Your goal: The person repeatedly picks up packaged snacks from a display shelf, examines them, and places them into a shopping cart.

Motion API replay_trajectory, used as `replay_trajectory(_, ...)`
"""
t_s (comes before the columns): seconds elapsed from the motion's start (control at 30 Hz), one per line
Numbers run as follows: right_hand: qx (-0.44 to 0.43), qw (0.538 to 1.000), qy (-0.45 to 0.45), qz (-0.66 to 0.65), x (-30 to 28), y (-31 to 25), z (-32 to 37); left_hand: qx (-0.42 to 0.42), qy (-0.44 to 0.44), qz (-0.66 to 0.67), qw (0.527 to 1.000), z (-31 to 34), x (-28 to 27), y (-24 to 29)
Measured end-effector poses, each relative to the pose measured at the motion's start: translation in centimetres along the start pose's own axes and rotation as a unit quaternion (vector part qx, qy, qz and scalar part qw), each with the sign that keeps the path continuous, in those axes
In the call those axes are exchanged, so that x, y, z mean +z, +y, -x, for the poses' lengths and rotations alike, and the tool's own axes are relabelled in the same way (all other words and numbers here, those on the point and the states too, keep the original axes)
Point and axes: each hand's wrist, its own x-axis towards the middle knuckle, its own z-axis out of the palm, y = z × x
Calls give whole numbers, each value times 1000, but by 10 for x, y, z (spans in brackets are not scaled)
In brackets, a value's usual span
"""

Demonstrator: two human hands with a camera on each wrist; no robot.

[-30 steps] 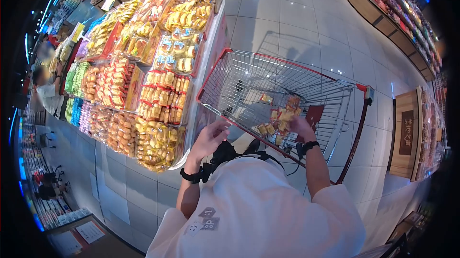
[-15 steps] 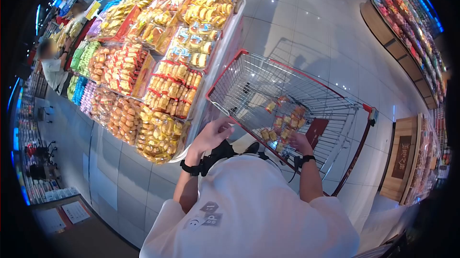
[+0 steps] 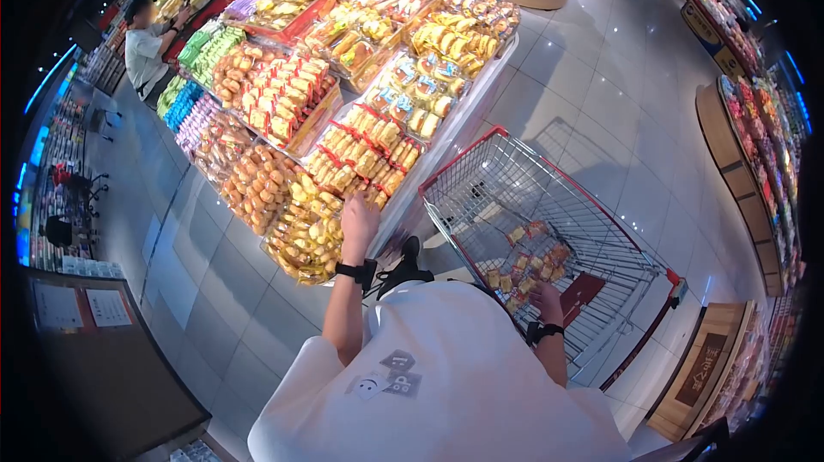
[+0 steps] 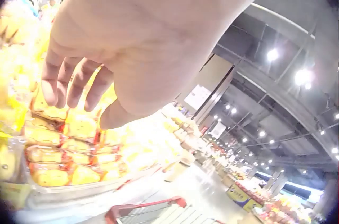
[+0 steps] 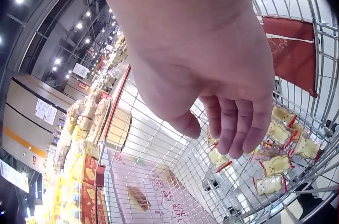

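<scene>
My left hand (image 3: 360, 223) reaches over the front edge of the display, at the red-trimmed packets of small cakes (image 3: 350, 162). In the left wrist view its relaxed fingers hang over these packets (image 4: 79, 126), holding nothing that shows; contact cannot be told. My right hand (image 3: 547, 301) is inside the shopping cart (image 3: 584, 177), beside several small packaged cakes (image 3: 532, 263). The right wrist view shows that hand (image 5: 212, 92) with loosely bent fingers and nothing gripped, above the bear-shaped packets (image 5: 276, 166).
Other wrapped breads (image 3: 253, 175) fill the display left of the cart. A person in a white shirt (image 3: 144, 54) stands at its far left. Shelves of colourful packets (image 3: 755, 144) curve along the right, a wooden stand (image 3: 704, 368) is at lower right, and a dark board (image 3: 112, 376) at lower left.
My left hand has moved from beside the cart's edge onto the display packets. My right hand stays in the cart. The head view has shifted, showing more of the display.
</scene>
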Motion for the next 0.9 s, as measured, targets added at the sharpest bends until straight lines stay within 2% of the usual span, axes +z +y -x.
replay_trajectory(0.03,0,1000,-1,3,-9,15,-26,-15,-7,-24,1000,-1,0,-4)
replay_trajectory(0.1,39,967,-226,-114,-38,46,-92,-28,-3,-57,998,-3,3,-18)
replay_trajectory(0.13,35,967,-226,-112,-19,31,-76,-38,1,-90,995,-6,6,-25)
replay_trajectory(0.2,6,999,-16,30,36,-10,-13,-48,1,-88,995,-14,9,-35)
replay_trajectory(0.3,1,999,-25,43,43,-24,-2,2,28,-152,988,-27,8,-43)
replay_trajectory(0.4,-13,996,-13,87,46,-30,3,36,53,-140,988,-54,4,-36)
replay_trajectory(0.47,-16,994,-5,111,43,-30,-1,36,47,-118,991,-71,11,-38)
replay_trajectory(0.53,1,992,-11,128,40,-28,-3,72,23,-86,993,-83,23,-41)
replay_trajectory(0.67,-7,994,30,106,51,-21,2,49,-10,-150,987,-93,38,-32)
replay_trajectory(0.73,14,989,44,143,55,-20,11,2,-19,-170,985,-96,43,-29)
replay_trajectory(0.9,27,991,35,128,50,-5,10,-25,-1,-185,982,-100,49,-24)
